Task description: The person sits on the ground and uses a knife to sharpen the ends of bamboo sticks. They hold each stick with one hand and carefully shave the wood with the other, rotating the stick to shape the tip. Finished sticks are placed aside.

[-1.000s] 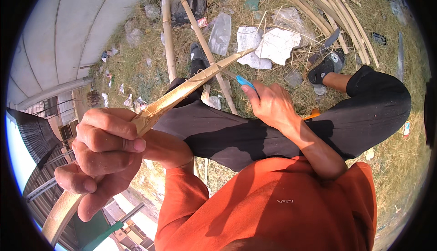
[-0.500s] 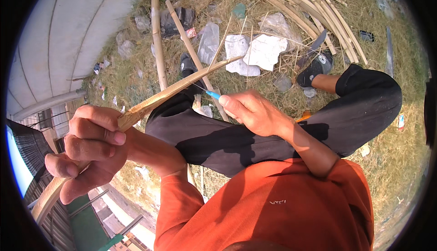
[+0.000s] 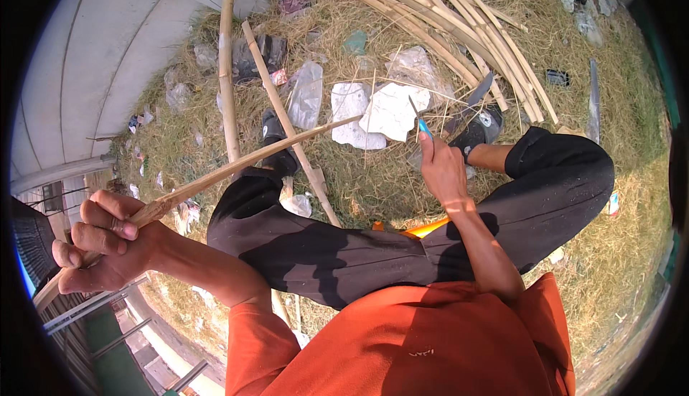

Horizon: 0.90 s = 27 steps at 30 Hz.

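Observation:
My left hand (image 3: 108, 241) is closed around a long pale bamboo strip (image 3: 251, 157) at the left. The strip slants up to the right across my left leg, its pointed end over white broken slabs. In my right hand (image 3: 445, 173) is a small knife (image 3: 423, 127) with a bright blue handle and a thin blade, held with the blade pointing up and away from me. The blade stands to the right of the strip's tip, apart from it. My right fingers are wrapped round the handle and hide most of it.
A pile of split bamboo strips (image 3: 474, 26) lies at the far right on dry grass. Two bamboo poles, one upright in view (image 3: 227, 73) and one slanted (image 3: 283, 112), lie near my left foot. White slabs (image 3: 395, 111), plastic litter and a long blade-like strip (image 3: 593, 101) are around. A pale wall stands left.
My right hand has moved right with the knife, whose blade has left the bamboo strip and turned upward. My left hand and the strip have shifted a little left; the head view has shifted too.

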Motion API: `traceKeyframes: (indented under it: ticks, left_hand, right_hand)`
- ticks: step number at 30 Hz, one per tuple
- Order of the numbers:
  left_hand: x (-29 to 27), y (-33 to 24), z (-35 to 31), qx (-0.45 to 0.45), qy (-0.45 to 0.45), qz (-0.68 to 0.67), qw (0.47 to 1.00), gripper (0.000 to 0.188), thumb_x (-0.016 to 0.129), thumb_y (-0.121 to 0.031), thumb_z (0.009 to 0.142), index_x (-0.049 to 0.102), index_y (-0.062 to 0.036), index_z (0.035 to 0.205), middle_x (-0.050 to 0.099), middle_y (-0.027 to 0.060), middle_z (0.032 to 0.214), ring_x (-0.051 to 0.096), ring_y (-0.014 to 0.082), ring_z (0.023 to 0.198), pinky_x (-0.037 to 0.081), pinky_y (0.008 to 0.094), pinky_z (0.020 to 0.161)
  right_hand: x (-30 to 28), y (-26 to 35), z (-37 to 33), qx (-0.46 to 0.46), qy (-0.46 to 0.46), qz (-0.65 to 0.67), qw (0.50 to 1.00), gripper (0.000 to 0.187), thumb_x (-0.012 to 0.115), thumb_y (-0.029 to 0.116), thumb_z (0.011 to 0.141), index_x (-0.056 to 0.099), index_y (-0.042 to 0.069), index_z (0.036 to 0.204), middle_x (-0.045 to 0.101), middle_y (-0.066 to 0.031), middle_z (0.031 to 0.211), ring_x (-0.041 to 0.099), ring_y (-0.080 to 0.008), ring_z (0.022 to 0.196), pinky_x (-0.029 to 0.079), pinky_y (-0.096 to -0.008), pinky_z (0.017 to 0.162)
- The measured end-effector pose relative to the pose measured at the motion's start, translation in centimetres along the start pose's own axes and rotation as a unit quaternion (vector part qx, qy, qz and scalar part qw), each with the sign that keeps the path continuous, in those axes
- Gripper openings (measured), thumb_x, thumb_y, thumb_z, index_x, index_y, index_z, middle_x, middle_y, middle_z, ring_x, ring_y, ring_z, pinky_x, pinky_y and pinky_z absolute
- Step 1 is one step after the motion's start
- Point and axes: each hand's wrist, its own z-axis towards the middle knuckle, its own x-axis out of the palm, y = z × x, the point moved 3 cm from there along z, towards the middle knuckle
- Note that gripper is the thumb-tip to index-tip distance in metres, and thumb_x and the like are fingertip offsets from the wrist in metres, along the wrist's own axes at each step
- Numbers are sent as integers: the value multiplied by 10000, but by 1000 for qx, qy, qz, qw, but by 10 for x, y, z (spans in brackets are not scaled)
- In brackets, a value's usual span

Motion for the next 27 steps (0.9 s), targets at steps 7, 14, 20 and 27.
traceKeyframes:
  ticks: [7,14,20,27]
  left_hand:
    - [20,1,5,36,70,5,997,592,274,-621,951,577,-113,992,417,31,452,383,134,399,381,272,428]
    - [38,2,-3,58,-46,72,995,546,303,-590,964,588,-128,902,379,18,438,287,115,370,312,251,408]
    - [36,0,1,69,-71,107,989,491,293,-540,985,572,-141,926,386,16,436,295,114,367,306,255,396]
    - [42,1,-2,105,80,5,991,479,310,-564,967,428,-100,978,495,63,484,480,157,361,410,272,353]
  right_hand:
    - [-39,167,-48,-190,225,378,878,393,451,302,983,535,-11,761,487,-201,561,496,-413,534,371,-446,510]
    - [-75,237,-57,-224,245,429,840,408,492,277,968,543,-28,701,506,-223,498,550,-400,474,403,-444,431]
    - [-6,158,-34,-262,135,153,943,441,409,296,997,580,-29,752,557,-241,585,572,-406,579,420,-470,486]
    - [-93,233,-64,-224,260,411,845,407,485,266,970,532,-26,691,499,-248,505,541,-427,487,405,-462,440]
